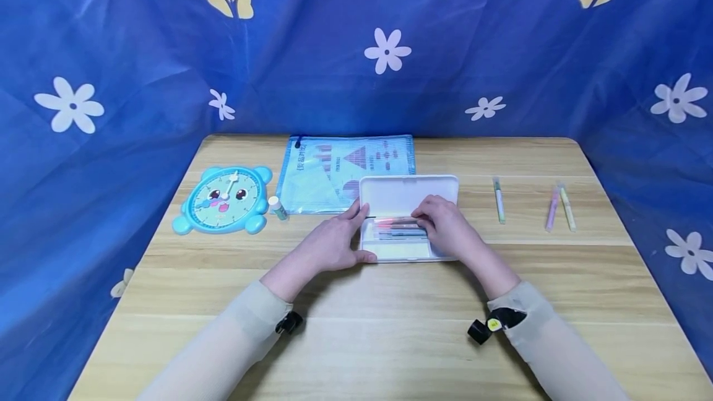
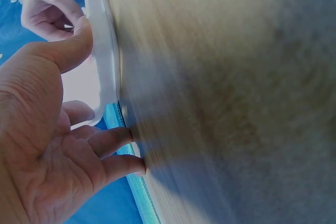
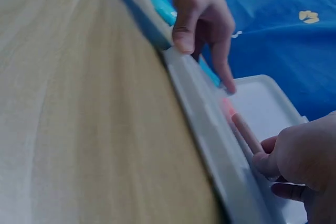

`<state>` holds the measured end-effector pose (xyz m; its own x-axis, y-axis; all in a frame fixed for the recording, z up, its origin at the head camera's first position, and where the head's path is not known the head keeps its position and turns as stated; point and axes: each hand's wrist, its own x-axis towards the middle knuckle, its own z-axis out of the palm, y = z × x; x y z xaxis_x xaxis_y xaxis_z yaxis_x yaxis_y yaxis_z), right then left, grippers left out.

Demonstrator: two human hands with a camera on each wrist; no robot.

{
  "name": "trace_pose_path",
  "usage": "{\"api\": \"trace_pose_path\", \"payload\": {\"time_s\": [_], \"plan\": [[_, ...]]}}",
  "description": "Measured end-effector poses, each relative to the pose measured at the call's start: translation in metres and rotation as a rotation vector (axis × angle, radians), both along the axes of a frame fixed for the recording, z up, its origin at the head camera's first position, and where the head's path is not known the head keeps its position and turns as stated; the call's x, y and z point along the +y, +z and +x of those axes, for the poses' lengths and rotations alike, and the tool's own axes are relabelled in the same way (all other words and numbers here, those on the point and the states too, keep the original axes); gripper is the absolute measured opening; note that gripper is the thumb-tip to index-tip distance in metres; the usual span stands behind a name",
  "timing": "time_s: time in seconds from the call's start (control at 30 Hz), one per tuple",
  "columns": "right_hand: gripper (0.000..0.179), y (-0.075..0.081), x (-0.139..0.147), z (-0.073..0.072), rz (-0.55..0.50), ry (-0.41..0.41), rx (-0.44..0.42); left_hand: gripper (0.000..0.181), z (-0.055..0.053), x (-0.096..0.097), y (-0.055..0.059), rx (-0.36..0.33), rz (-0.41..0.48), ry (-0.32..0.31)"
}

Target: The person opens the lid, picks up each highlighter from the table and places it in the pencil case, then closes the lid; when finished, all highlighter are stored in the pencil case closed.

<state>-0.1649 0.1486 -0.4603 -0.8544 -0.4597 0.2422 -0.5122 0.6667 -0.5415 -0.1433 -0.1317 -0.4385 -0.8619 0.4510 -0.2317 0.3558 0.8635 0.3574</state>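
Note:
A white pencil case (image 1: 401,251) lies unfolded on the table, its lid (image 1: 409,197) tilted up at the back. Several markers (image 1: 402,234) lie side by side in its tray. My left hand (image 1: 337,241) grips the case's left end, thumb at the front edge and fingers toward the hinge side. Inside the tray, my right hand (image 1: 448,228) pinches the end of a marker (image 3: 247,134) with a pink tip, between thumb and fingers. The left wrist view shows the left thumb (image 2: 71,51) on the case's rim.
Right of the case lie a green-tipped marker (image 1: 499,202), a purple marker (image 1: 552,210) and a yellow marker (image 1: 567,209). To the left are a blue toy clock (image 1: 225,200) and a glue stick (image 1: 277,208). A blue zip folder (image 1: 317,172) lies behind, partly covered by the lid.

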Motion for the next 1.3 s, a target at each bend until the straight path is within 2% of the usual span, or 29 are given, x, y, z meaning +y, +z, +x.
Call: {"api": "trace_pose_path", "payload": {"time_s": [0.37, 0.63, 0.87, 1.13, 1.3], "plan": [[0.014, -0.0046, -0.0032, 0.0021, 0.091, 0.018, 0.017, 0.116, -0.0005, 0.0006, -0.0014, 0.018, 0.004, -0.005], [0.019, -0.0053, -0.0016, 0.0037, 0.141, 0.077, 0.099, 0.117, -0.0002, 0.0013, -0.0014, 0.013, 0.006, 0.006], [0.025, -0.0073, -0.001, 0.005, 0.151, 0.067, 0.084, 0.116, 0.0002, 0.0015, -0.0007, 0.013, 0.005, 0.004], [0.018, -0.0069, -0.0002, 0.003, 0.128, 0.067, 0.111, 0.116, 0.0001, 0.001, -0.0013, 0.011, 0.007, 0.008], [0.017, -0.0055, 0.0017, 0.003, 0.123, 0.069, 0.082, 0.116, -0.0002, 0.0009, -0.0011, 0.008, 0.012, 0.005]]}}
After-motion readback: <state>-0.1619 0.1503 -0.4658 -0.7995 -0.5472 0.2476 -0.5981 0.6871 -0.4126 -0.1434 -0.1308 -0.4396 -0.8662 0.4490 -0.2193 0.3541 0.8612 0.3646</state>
